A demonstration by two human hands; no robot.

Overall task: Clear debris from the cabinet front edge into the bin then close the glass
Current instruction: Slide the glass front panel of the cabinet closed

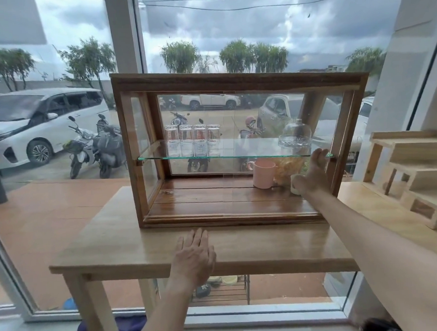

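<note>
While my right hand (314, 171) reaches into the wooden cabinet (238, 83) at about 3 o'clock, I think I am at the close-the-glass step, or just getting to it. Its fingers are spread and point up along the right post, touching the end of the glass shelf (224, 155); they pinch nothing. My left hand (195, 257) lies flat and spread on the table (110, 242) at 6 o'clock, just in front of the cabinet front edge (228, 219). I see no crumbs on that edge, and I see no bin. I cannot tell where the sliding glass is. Next I must find the pane and slide it gently. A pink mug (263, 173) and a small white cup (295, 185) stand right beside my right hand, so I could bump them.
</note>
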